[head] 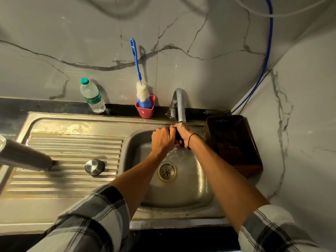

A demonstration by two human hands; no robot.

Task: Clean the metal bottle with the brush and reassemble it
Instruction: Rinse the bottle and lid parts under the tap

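Both hands meet over the sink basin [196,188], right under the tap [179,104] w/ water running down onto them. Left hand [162,138] and right hand [183,137] are both wrapped round a small dark part [177,135] held between them; mostly hidden by fingers, so can't tell exactly what it is. Thin black band on the right wrist. Water splashes below the hands and runs toward the drain [167,171].

Metal bottle [23,157] lies on its side on the ribbed draining board [72,151], far left, partly out of frame, well apart from the hands. Round metal cap [94,166] sits on the same board, between bottle and basin, touching neither.

Bottle brush [141,88], blue handle and white/blue bristles, stands head-down in a red cup [145,110] at the back of the surface, handle leaning on the marble wall, just left of the tap. Clear plastic water bottle [92,96] w/ green cap stands upright further left. Dark perforated basket [232,142] sits right of the basin, close by the right forearm. Blue hose [269,51] runs down the corner of the wall behind the basket
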